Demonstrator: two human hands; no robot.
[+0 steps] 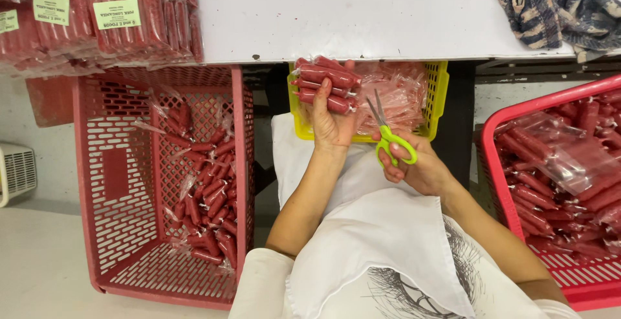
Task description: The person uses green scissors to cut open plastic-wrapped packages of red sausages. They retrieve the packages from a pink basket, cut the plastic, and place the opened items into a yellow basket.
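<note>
My left hand (331, 124) grips a strip of several red sausages (326, 83) sealed in clear plastic, held up over a yellow basket (438, 93). My right hand (414, 167) holds green-handled scissors (391, 139) with the blades pointing up, close beside the sausage strip. The blades look slightly apart near the strip's right edge. Both hands work just in front of the white table's (362, 15) edge, above a white cloth on my lap.
A red crate (103, 183) at left holds loose wrapped sausages. Another red crate (511, 164) at right is full of sausage packs. Labelled sausage packs (116, 21) are stacked at top left. A patterned cloth (556, 5) lies top right.
</note>
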